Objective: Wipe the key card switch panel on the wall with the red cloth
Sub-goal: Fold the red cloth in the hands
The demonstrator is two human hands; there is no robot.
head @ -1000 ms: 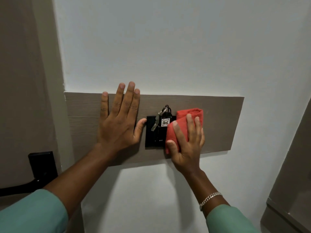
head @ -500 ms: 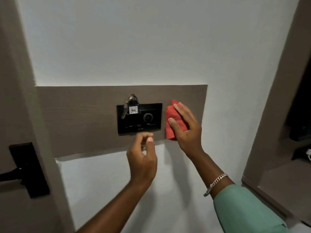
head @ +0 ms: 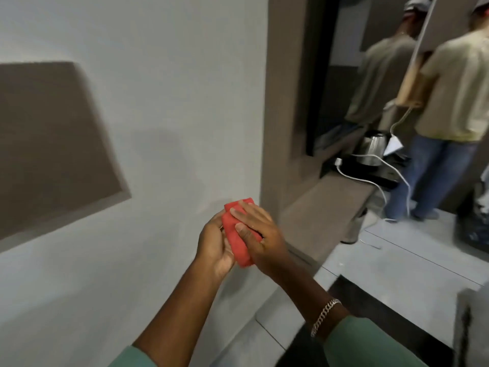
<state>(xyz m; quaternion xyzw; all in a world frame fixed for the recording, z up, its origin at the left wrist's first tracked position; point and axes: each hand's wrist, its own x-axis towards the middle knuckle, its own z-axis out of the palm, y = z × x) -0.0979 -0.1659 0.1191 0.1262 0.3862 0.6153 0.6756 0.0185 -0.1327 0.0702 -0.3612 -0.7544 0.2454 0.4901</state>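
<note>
Red cloth [head: 236,237]: folded into a thick pad and held between both hands in front of the wall, at about 6 o'clock of the view's centre; it touches no surface. The fold is judged to keep a firm, flat face for wiping.
Right hand [head: 260,235]: laid over the cloth from the 3 o'clock side, fingers [head: 242,213] spread flat on it and thumb pressed into its middle, so the pad is clamped against the other palm.
Left hand [head: 214,243]: cupped under the cloth from the 9 o'clock side, closed against it as a backing; a refold or a squeeze is judged likely, though which cannot be told.
Key card switch panel: not in view; only the wood-look wall strip [head: 50,144] is seen at 9 o'clock, well apart from the cloth.
Wall [head: 172,88]: plain and pale, behind the hands.
Counter [head: 325,207]: at 3 o'clock, bearing a kettle [head: 371,151] with a white cord.
Mirror [head: 383,62]: at 1 o'clock, a standing person [head: 449,96] beside it.
Task stage: judged from the cloth being off the wall, wiping is not under way at this moment.
</note>
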